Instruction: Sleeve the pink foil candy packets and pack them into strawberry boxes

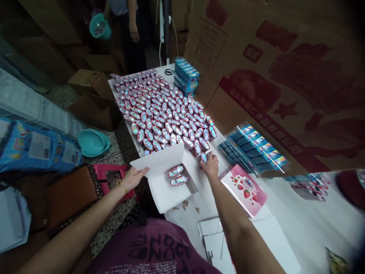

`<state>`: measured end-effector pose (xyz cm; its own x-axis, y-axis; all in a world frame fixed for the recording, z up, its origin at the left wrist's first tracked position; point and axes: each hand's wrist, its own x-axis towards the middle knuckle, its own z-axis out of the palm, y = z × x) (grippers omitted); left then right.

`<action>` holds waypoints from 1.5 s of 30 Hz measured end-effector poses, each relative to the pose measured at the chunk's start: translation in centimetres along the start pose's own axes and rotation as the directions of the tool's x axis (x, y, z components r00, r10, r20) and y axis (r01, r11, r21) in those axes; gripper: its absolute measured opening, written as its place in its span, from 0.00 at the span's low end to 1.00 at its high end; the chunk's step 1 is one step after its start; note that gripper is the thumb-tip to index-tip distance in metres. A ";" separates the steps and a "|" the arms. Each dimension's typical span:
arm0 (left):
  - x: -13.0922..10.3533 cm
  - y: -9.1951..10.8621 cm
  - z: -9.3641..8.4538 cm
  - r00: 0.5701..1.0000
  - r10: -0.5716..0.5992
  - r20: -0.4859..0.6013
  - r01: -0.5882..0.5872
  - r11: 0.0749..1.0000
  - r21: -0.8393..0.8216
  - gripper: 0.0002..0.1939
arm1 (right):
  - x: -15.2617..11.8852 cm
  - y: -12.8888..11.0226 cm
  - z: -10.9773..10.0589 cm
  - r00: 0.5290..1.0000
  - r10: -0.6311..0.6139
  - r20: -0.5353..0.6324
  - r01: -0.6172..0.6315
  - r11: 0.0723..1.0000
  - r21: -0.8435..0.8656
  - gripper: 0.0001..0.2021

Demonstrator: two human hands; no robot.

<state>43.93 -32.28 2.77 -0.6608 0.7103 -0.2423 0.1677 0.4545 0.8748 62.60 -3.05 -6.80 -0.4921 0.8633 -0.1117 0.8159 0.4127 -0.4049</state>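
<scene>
An open white cardboard box [162, 196] lies at the near edge of the table. Two small oval packs [179, 180] with shiny silver-blue tops and pinkish-red rims rest inside it, side by side at its right end. My left hand [132, 179], with a gold bracelet at the wrist, pinches the corner of the raised white lid. To the right of the box, my right hand [210, 165] has its fingers closed around another oval pack [203, 157]. Beyond the box, many like packs [168, 114] stand upright in tight rows.
A pink strawberry-print box [243, 190] and plastic-wrapped blue packs [253, 146] lie right of my right arm. Blue boxes [186, 74] are stacked at the far end, beside black scissors [169, 72]. A huge carton [270, 87] borders the right side. Another person [125, 23] stands behind, near a teal bucket [100, 27].
</scene>
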 end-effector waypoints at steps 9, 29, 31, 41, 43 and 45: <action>0.4 -1.6 -0.2 0.998 0.052 0.047 -0.053 0.999 0.011 0.32 | -9.5 -3.7 -7.7 0.290 -0.890 0.352 0.889 0.387 0.246 0.38; 0.1 0.6 -0.4 0.998 0.015 0.057 -0.016 0.999 0.029 0.35 | 3.0 -3.9 0.3 0.961 -0.234 -0.145 0.238 0.971 0.008 0.43; 0.0 0.5 -0.3 0.999 0.009 0.042 -0.010 1.000 0.024 0.34 | 5.1 -4.4 1.6 0.985 -0.144 -0.100 0.141 0.990 -0.030 0.45; 0.2 -0.3 -0.1 1.000 0.009 0.013 -0.009 1.000 0.028 0.33 | 4.8 -4.2 3.1 0.991 -0.133 -0.032 0.126 0.979 -0.157 0.40; 0.1 0.0 -0.1 1.000 0.014 0.013 -0.015 1.000 0.020 0.33 | 5.2 -4.1 2.7 0.989 -0.147 0.009 0.146 0.977 -0.155 0.40; -0.1 0.1 0.0 1.000 0.021 0.010 -0.021 1.000 0.009 0.33 | 4.9 -3.6 1.6 0.981 -0.190 0.029 0.192 0.974 -0.122 0.39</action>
<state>43.96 -32.29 2.89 -0.6496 0.7251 -0.2286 0.1878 0.4443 0.8760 56.80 -0.77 -7.35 -0.6466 0.7605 -0.0592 0.7371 0.6030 -0.3051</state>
